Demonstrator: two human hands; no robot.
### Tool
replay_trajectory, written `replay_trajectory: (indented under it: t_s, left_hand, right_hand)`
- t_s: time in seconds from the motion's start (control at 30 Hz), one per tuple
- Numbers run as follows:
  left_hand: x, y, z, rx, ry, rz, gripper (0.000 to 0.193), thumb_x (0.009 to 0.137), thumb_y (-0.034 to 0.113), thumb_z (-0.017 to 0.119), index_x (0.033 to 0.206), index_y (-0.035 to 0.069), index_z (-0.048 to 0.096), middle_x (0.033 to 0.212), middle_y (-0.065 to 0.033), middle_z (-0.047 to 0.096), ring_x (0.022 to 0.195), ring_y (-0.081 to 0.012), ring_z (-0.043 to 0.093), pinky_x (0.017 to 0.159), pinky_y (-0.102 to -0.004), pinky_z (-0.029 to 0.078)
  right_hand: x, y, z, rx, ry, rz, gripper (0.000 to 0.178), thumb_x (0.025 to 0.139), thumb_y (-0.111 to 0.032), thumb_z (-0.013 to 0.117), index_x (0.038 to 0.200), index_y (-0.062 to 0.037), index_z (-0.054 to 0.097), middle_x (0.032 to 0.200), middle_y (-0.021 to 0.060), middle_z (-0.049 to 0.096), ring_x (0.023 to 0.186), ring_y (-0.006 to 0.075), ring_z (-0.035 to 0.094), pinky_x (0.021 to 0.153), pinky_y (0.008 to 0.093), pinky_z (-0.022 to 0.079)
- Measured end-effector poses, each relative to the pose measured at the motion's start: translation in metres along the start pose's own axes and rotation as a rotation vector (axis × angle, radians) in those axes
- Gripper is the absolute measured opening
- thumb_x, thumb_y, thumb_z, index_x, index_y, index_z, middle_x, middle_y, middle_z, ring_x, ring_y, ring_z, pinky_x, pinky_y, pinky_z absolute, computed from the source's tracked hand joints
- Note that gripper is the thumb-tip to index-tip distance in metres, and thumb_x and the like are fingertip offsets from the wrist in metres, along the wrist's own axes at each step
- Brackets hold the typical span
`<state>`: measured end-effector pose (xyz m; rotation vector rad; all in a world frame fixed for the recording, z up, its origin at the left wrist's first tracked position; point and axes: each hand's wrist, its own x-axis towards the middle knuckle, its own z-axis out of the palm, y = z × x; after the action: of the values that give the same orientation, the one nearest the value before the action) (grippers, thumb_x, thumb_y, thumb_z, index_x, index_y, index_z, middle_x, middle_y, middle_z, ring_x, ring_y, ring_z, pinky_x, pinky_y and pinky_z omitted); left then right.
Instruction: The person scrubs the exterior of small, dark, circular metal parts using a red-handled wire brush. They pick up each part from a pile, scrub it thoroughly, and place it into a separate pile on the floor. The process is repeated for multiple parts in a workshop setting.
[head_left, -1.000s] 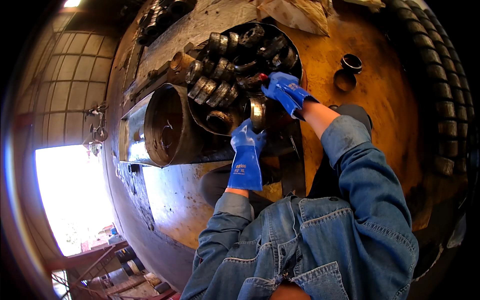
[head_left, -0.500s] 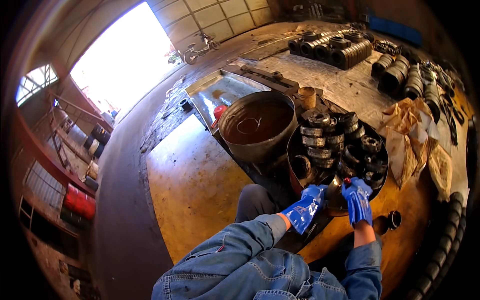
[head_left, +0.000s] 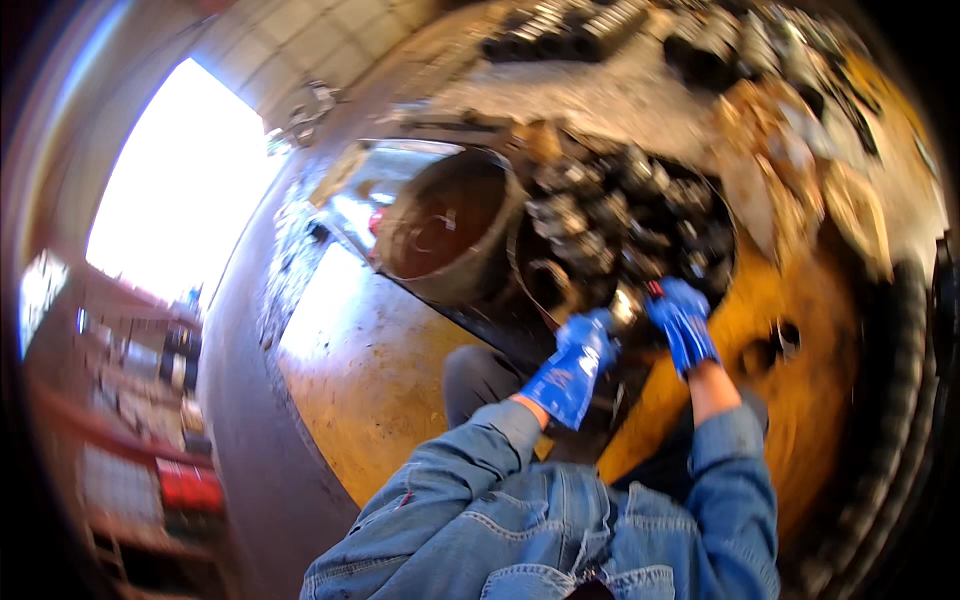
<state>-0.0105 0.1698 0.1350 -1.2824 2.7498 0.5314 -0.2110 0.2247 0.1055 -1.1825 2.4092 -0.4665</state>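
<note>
My left hand (head_left: pixel 578 358), in a blue rubber glove, is closed at the edge of a shiny round metal part (head_left: pixel 627 306), apparently a ring; motion blurs it. Just to the right, my right hand (head_left: pixel 682 318), gloved the same, has its fingers closed around a thin tool with a red end (head_left: pixel 655 289). Only that red end shows; the rest is hidden by the glove and blur. Both hands are at the near edge of a round tub (head_left: pixel 522 288) heaped with dark, oily metal rings (head_left: pixel 590 215).
Left of the tub stands a large round pot (head_left: pixel 400 262) with brown liquid, beside a shallow metal tray (head_left: pixel 365 180). A loose ring (head_left: pixel 787 338) rests on the yellowish board at right. Crumpled brown paper (head_left: pixel 775 160) and a long row of rings (head_left: pixel 885 440) lie beyond.
My view has swung, so the whole scene sits higher and further left and is blurred. Both hands remain by the shiny part at the tub's near edge.
</note>
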Motion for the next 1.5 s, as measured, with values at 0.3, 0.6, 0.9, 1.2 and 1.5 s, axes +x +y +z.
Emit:
replay_trajectory:
  t_s: [0.3,0.6,0.9,1.2,1.5]
  left_hand:
    - [0.01,0.019,0.015,-0.005,0.046,-0.023,0.043,0.081,0.037,0.08,0.115,0.013,0.07,0.105,-0.0165,0.075,0.1,-0.0353,0.072,0.089,-0.0431,0.057]
    - [0.014,0.002,0.025,-0.059,0.145,-0.003,0.046,0.082,0.044,0.076,0.108,0.006,0.071,0.099,-0.0175,0.076,0.093,-0.0364,0.074,0.082,-0.0451,0.058]
    - [0.016,-0.002,0.025,-0.153,0.158,0.036,0.042,0.084,0.038,0.079,0.106,0.003,0.072,0.094,-0.0168,0.077,0.088,-0.0338,0.075,0.079,-0.0427,0.058]
    - [0.013,0.01,0.02,-0.077,0.16,0.011,0.046,0.085,0.037,0.078,0.111,0.0,0.07,0.095,-0.0184,0.076,0.089,-0.033,0.075,0.078,-0.0412,0.058]
    - [0.019,0.003,0.026,-0.099,0.163,0.027,0.047,0.084,0.037,0.077,0.113,0.001,0.069,0.096,-0.0194,0.076,0.09,-0.0342,0.075,0.079,-0.0421,0.058]
  right_hand:
    - [-0.005,0.023,-0.019,0.008,-0.08,0.081,0.034,0.092,-0.037,0.06,0.111,-0.0152,0.076,0.114,0.0108,0.075,0.107,0.0321,0.072,0.088,0.0451,0.057]
    - [-0.005,0.017,-0.022,-0.031,-0.168,0.026,0.038,0.093,-0.04,0.063,0.122,-0.0178,0.073,0.12,0.006,0.074,0.111,0.0301,0.071,0.09,0.0502,0.052]
    - [-0.001,0.014,-0.025,-0.003,-0.243,0.022,0.034,0.09,-0.027,0.065,0.122,-0.0195,0.073,0.12,0.0042,0.074,0.11,0.0283,0.071,0.09,0.0493,0.049]
    - [-0.004,0.013,-0.027,-0.016,-0.236,0.029,0.036,0.091,-0.029,0.065,0.124,-0.0198,0.072,0.12,0.0019,0.074,0.11,0.0271,0.071,0.091,0.0502,0.049]
    - [-0.006,0.012,-0.026,-0.044,-0.245,0.014,0.036,0.091,-0.028,0.065,0.125,-0.0178,0.072,0.12,0.0019,0.073,0.11,0.0272,0.071,0.091,0.0495,0.05]
